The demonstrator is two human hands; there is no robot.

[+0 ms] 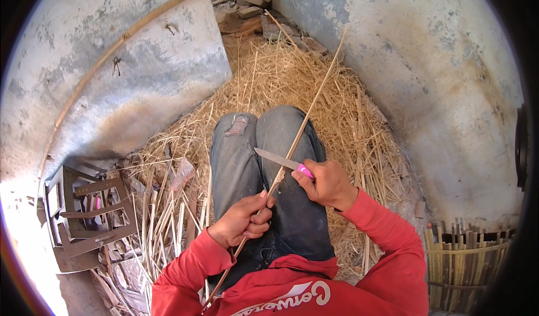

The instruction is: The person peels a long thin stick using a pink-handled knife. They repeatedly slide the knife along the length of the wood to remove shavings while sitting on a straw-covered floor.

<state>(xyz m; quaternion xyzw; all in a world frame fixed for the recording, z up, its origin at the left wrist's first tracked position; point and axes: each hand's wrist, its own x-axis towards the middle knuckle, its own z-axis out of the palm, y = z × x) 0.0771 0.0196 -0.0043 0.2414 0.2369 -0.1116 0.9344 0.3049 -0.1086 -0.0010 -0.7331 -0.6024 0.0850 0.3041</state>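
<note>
A long, thin bamboo strip (309,113) runs slantwise across my lap, its far end over the straw and its near end by my left forearm. My left hand (245,219) is closed around its lower part, thumb on top. In my right hand (327,184) is a knife (276,158) with a pink handle. Its blade points left and lies across the strip, just beyond my left hand. A small curled shaving (279,177) hangs on the strip below the blade. Both hands are above my knees in worn grey jeans (233,164).
Straw and shavings (314,72) cover the floor around my legs, with loose strips (168,215) at left. A brown frame (98,212) stands at far left. A long curved pole (120,41) leans on the wall. A slatted bamboo basket (466,254) is at right; bricks (250,12) lie in the corner.
</note>
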